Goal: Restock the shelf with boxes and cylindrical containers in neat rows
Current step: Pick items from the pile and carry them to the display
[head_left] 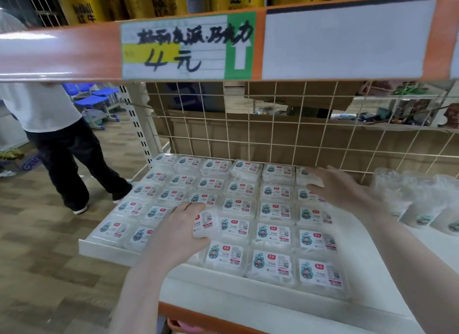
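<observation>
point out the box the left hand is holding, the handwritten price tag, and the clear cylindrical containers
small clear plastic box with white label [206, 223], head view, on its label
handwritten white price tag [178, 47], head view, on its middle
clear plastic cylindrical containers [422, 199], head view, on one's side wall

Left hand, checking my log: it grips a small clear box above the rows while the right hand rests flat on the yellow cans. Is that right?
Not quite. The head view shows the right hand resting flat on the back boxes, not the yellow cans, which stand on the shelf above. The left hand does grip a box.
</observation>
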Tool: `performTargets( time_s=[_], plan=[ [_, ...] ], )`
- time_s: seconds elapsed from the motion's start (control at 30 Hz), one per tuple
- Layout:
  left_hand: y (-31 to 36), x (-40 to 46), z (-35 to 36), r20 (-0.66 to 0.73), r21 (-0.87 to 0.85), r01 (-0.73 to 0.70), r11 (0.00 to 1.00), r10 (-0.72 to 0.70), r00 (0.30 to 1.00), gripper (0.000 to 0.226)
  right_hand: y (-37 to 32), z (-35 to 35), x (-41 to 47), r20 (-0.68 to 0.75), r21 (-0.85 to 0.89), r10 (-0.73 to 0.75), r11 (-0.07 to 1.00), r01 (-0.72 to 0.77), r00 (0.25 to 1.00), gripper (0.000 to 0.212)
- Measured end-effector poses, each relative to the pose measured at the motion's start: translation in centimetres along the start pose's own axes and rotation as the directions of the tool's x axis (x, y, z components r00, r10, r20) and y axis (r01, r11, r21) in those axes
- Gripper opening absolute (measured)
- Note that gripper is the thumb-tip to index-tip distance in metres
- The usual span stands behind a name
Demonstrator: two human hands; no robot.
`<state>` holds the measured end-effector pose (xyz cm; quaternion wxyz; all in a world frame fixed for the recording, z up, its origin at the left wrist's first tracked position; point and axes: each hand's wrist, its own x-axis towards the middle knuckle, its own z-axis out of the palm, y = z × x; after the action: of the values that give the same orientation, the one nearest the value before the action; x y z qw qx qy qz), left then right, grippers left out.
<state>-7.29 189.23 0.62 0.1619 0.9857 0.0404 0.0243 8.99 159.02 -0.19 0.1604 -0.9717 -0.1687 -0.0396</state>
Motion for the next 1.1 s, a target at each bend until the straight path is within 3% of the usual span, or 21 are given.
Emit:
performTargets(
  time_s=[0.37,0.67,0.83,1.1],
  plan=[
    [-4.6,0.3,-1.8,0.062,0.014,-0.024,1.000,0.023,0.998,0.072,-6.7,2.3,-4.8,0.019,-0.005,0.192,0.981,-0.192,0.981,0.036],
    [-5.8,1.2,-2.2,0.019,0.020,0.031,0.999,-0.031,0.999,0.071,-8.8,4.2,-3.9,-0.056,-0.029,0.069,0.997,-0.071,0.996,0.036],
    [-7.9,1.1,-3.0,0.021,0.040,0.058,0.998,-0.058,0.998,0.071,-11.0,4.4,-2.9,0.029,0.033,0.076,0.996,-0.077,0.997,0.036],
    [-13.1,4.9,-5.9,0.032,0.112,0.018,0.994,-0.021,0.999,0.068,-15.7,5.6,-1.2,0.031,0.053,0.138,0.989,-0.140,0.990,0.036]
  ],
)
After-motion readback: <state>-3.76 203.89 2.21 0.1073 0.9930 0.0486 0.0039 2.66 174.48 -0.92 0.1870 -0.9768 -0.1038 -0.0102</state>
